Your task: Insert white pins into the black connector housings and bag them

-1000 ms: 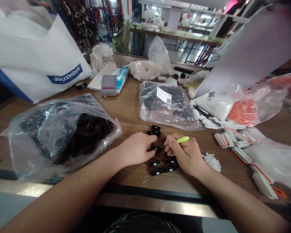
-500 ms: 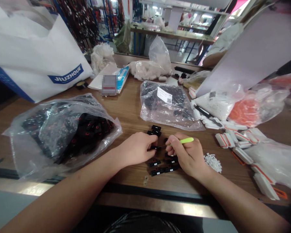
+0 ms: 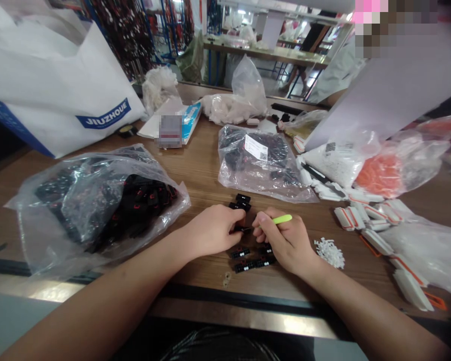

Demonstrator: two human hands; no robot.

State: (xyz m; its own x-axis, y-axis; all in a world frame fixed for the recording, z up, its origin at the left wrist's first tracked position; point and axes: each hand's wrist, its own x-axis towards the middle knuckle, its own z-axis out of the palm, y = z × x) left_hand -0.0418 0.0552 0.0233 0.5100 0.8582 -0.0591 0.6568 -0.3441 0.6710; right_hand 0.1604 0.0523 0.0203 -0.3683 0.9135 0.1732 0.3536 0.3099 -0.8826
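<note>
My left hand [image 3: 220, 228] is closed on a small black connector housing [image 3: 241, 229], pinched at its left end just above the table. My right hand [image 3: 280, 238] grips a thin tool with a yellow-green handle [image 3: 282, 219] like a pen; its dark tip points at the housing, and whether it touches cannot be made out. Loose black housings with white plugs [image 3: 244, 266] lie below the hands, partly covered by my right hand. Further black housings [image 3: 242, 198] lie just beyond my fingers. Right of my right hand is a heap of small white plugs [image 3: 329, 252].
An open clear bag of black-and-red parts [image 3: 97, 195] lies at left, a labelled bag [image 3: 261, 160] ahead. White-and-orange pieces [image 3: 349, 217] and a bag of orange parts [image 3: 379, 173] lie at right. A large white bag [image 3: 60, 85] stands back left. A person [image 3: 300, 60] is in the background.
My right hand and the tool have shifted slightly left, bringing the tip closer to the housing. My left hand keeps its pinch. A person has appeared in the background.
</note>
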